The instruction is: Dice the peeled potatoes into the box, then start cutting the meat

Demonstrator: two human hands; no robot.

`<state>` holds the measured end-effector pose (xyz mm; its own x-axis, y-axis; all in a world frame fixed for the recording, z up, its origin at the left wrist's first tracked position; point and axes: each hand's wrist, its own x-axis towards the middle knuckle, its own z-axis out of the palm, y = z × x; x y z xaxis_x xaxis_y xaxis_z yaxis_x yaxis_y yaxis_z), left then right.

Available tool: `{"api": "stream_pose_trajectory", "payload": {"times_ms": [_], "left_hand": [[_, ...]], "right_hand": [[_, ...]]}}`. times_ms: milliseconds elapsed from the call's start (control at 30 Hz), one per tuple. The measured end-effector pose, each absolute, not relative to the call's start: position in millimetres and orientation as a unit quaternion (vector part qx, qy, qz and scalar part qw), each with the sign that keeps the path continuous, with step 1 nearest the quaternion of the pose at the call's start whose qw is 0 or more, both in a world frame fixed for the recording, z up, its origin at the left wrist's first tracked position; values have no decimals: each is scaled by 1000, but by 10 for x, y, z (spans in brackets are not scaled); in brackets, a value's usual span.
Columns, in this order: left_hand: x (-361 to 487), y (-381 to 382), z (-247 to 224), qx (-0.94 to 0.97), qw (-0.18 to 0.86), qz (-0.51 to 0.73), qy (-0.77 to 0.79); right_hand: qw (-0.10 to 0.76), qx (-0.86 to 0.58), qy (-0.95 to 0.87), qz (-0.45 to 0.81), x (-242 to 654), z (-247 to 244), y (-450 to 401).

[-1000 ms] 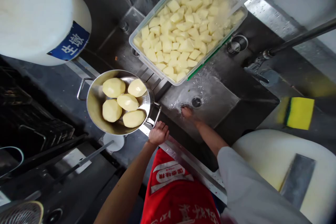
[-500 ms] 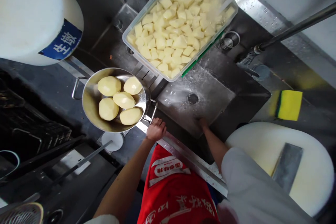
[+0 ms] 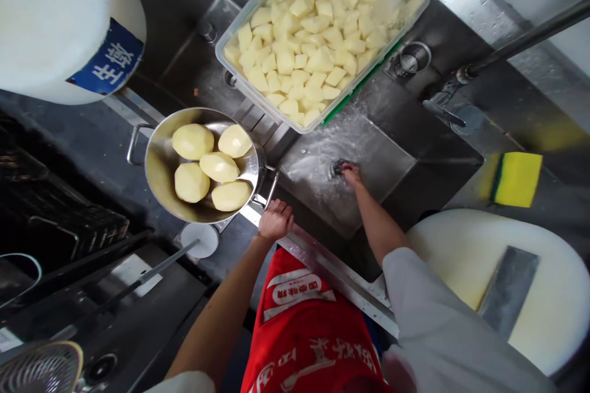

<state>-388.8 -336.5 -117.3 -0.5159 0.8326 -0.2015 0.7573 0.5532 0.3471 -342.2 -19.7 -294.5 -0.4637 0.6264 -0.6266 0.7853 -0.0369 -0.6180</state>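
Observation:
My left hand [image 3: 276,220] is closed over the front edge of the steel sink [image 3: 318,253], close beside the handle of a steel pot [image 3: 154,163]. Several peeled potatoes [image 3: 192,183] lie in that pot. Down in the basin, my right hand [image 3: 351,173] has its fingers closed at the dark drain strainer [image 3: 340,167], with water swirling about it; the fingertips are partly hidden. Beyond the hands, a clear plastic tub [image 3: 270,115] full of water and cut potato chunks [image 3: 318,43] straddles the sink, and a stream of water runs into it.
A tap [image 3: 445,104] is mounted at the back right. Near it lies a yellow sponge [image 3: 519,179]. At the right, a cleaver [image 3: 509,291] rests on a round white board [image 3: 442,245]. A large white container [image 3: 59,24] stands at the upper left.
My right hand has moved up and forward across the basin floor to the drain, where the water now swirls. My left hand stays at the sink edge. The view has shifted slightly.

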Motion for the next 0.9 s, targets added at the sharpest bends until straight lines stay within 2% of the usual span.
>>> {"api": "stream_pose_trajectory", "payload": {"times_ms": [167, 367, 500, 533, 600, 667, 733, 800, 900], "left_hand": [[-3894, -3352, -1153, 460, 176, 106, 864], [-3888, -3361, -1161, 456, 175, 112, 865], [-3880, -3374, -1181, 462, 165, 114, 864], [-3878, -3377, -1185, 465, 161, 113, 863], [-3876, -3379, -1191, 469, 155, 112, 862], [-3876, -3376, -1191, 469, 156, 112, 862], [-3880, -3370, -1187, 468, 164, 114, 861], [-3886, -3364, -1184, 465, 174, 116, 860], [-3894, -3363, -1184, 460, 183, 118, 861]], "right_hand": [[153, 473, 766, -409, -3555, -2833, -93], [230, 355, 841, -337, -3602, -2602, -329], [268, 356, 851, -280, -3856, -2347, -109], [254, 363, 858, -261, -3940, -2236, 23], [173, 371, 885, -221, -4115, -1952, 342], [22, 357, 915, -188, -4289, -1622, 679], [-84, 349, 914, -190, -4463, -1321, 981], [-107, 374, 898, -207, -4632, -1113, 1220], [-86, 425, 876, -212, -4828, -1003, 1435]]}}
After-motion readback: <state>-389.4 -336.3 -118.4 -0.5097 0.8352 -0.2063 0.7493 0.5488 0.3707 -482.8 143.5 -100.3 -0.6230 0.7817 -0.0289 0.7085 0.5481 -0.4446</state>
